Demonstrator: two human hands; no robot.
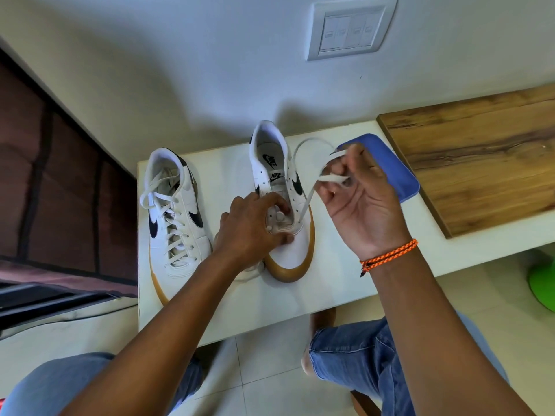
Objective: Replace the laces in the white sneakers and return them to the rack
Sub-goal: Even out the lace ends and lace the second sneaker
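- Two white sneakers stand on a white table (330, 295), toes pointing toward the person.
- The left sneaker (174, 217), at about nine o'clock from the middle of the view, is fully laced.
- The right sneaker (282, 199), at the centre, is the one being worked on; most of its eyelets look bare.
- A flat white lace (306, 202) rises from an eyelet near the toe, toward two o'clock, and loops back behind the right hand.
- The lace looks light, soft and limp; it will likely sag and twist unless kept taut, so the best hold seems close to its stiff tip.
- The sneaker looks light, with a firm rubbery sole; it could slide on the smooth tabletop, so it is best steadied low by the eyelets or toe.
- The left hand (255, 223) is curled over the front of the right sneaker, fingers down in the eyelet area, thumb against the toe, holding it in place.
- The right hand (357, 196), palm up at three o'clock from that sneaker, pinches the lace between thumb and curled fingers.
- A blue pad (396, 169) lies just behind the right hand.
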